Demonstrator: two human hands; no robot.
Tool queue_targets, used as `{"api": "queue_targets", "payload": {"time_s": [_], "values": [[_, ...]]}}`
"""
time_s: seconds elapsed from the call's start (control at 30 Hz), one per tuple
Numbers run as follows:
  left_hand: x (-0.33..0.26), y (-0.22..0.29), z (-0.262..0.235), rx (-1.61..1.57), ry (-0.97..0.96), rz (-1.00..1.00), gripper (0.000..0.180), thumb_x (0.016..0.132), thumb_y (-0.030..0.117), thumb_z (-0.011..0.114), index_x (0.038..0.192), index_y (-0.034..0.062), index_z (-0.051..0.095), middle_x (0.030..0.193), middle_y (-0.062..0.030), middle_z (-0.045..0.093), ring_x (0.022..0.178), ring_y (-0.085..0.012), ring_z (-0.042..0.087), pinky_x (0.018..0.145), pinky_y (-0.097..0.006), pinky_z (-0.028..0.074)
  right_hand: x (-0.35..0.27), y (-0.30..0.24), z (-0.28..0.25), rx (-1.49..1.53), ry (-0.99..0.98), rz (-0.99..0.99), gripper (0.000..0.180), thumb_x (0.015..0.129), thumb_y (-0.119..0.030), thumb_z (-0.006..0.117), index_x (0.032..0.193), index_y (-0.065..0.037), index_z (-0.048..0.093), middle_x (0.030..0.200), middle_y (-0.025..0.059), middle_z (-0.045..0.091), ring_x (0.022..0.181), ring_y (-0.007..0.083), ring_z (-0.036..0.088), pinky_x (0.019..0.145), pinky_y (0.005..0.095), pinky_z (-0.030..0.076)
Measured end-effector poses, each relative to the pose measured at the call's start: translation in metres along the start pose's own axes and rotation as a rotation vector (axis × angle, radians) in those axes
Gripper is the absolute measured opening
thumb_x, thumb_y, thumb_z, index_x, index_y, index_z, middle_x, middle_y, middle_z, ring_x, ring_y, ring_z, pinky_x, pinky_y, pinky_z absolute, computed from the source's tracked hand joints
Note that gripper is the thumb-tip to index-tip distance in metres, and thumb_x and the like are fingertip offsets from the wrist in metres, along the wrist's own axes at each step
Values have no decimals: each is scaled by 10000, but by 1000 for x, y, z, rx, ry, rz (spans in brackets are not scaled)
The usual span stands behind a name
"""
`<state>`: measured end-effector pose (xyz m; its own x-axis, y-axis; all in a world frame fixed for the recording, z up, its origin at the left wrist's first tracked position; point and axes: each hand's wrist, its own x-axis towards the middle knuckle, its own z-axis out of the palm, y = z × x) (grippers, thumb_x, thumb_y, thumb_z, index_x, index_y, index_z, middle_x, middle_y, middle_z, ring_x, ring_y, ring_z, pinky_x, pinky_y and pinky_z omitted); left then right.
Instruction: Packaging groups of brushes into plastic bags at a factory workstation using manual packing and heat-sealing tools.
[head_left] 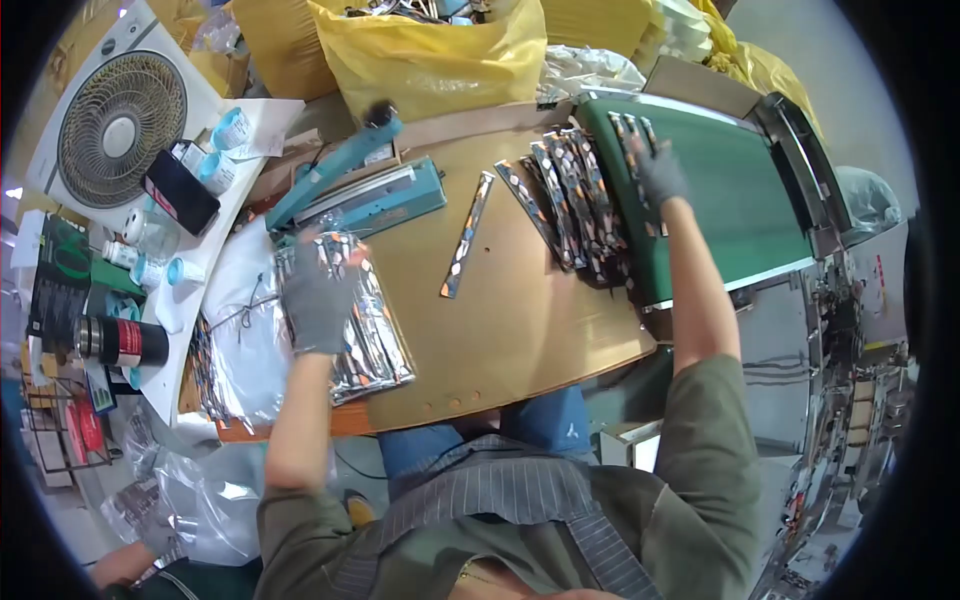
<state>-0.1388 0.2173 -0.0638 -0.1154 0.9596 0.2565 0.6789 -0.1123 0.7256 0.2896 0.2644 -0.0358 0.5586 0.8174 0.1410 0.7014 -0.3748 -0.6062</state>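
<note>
My left hand (318, 302), in a grey glove, lies over a stack of long, narrow patterned packets (372, 345) in clear plastic. Its fingers look apart, though motion softens them. My right hand (662, 178), also gloved, reaches over a few of the same slim packets (628, 140) on the green conveyor belt (735, 190). Blur hides whether its fingers grip them. Between the hands, one single packet (467, 235) lies on the brown work board (530, 330). A fanned pile of packets (575, 200) sits beside the belt's left edge.
Behind the left stack stands a teal bar sealer (390, 205), its arm raised. A fan (122, 130), cups (215, 170), a phone (180, 190) and a black flask (120, 341) crowd the left. Yellow bags (430, 65) line the back. Another person's hand (155, 535) shows lower left.
</note>
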Motion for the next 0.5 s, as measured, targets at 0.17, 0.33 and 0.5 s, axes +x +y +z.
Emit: {"api": "queue_targets", "payload": {"time_s": [0.17, 0.33, 0.5], "values": [[-7, 39, 170, 294, -230, 146, 788, 836, 582, 476, 1257, -80, 404, 1261, -276, 460, 1177, -399, 434, 998, -430, 342, -29, 12, 94, -328, -160, -345, 1122, 698, -735, 517, 1373, 96, 179, 1408, 299, 241, 1329, 399, 218, 1096, 395, 187], [-6, 64, 237, -64, -255, 68, 722, 840, 560, 490, 1176, -77, 435, 1132, -306, 524, 1033, -409, 535, 873, -438, 428, -37, 5, 115, -435, -225, 7, 917, 665, -442, 665, 1335, 45, 272, 1263, 263, 432, 1178, 379, 439, 967, 408, 394], [-7, 79, 234, -242, -368, -215, 735, 818, 601, 506, 1062, -92, 481, 963, -323, 584, 933, -458, 564, 806, -448, 439, -33, 40, 93, 16, -316, 203, 755, 692, -428, 614, 1238, 50, 403, 1152, 309, 525, 1040, 425, 547, 894, 439, 436]]}}
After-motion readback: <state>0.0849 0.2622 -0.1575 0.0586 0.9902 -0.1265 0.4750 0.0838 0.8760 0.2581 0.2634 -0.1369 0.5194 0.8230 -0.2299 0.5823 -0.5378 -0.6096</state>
